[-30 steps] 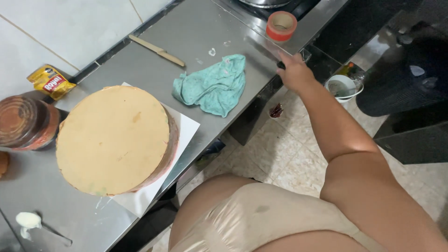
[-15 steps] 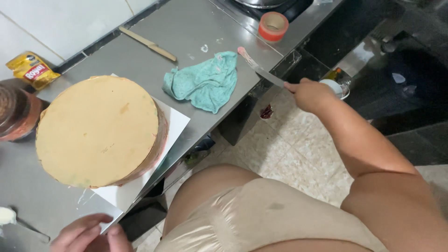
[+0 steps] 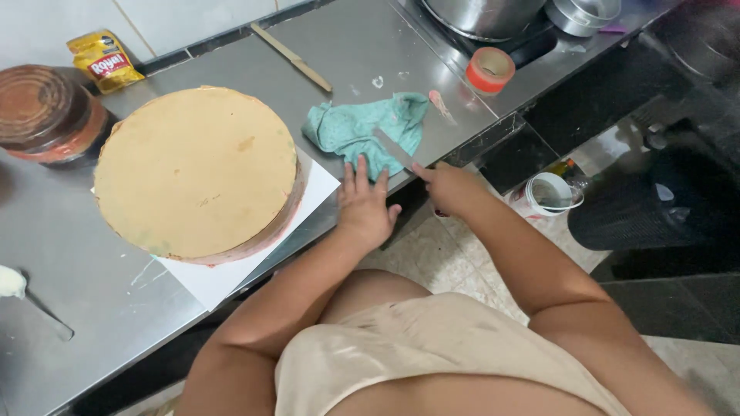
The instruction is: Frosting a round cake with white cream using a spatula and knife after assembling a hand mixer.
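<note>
Teal and crumpled, the cloth is lying on the steel counter beside the cake, your flat, spread left hand touching its near edge while your right hand is gripping a knife resting over it.

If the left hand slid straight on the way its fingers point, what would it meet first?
Most likely the teal cloth: the left hand lies flat at the counter edge, fingers pointing up-frame, their tips already touching or almost touching its near edge.

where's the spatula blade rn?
Head view, centre: the spatula blade lies over the teal cloth, held by the right hand, right of the round cake.
</note>
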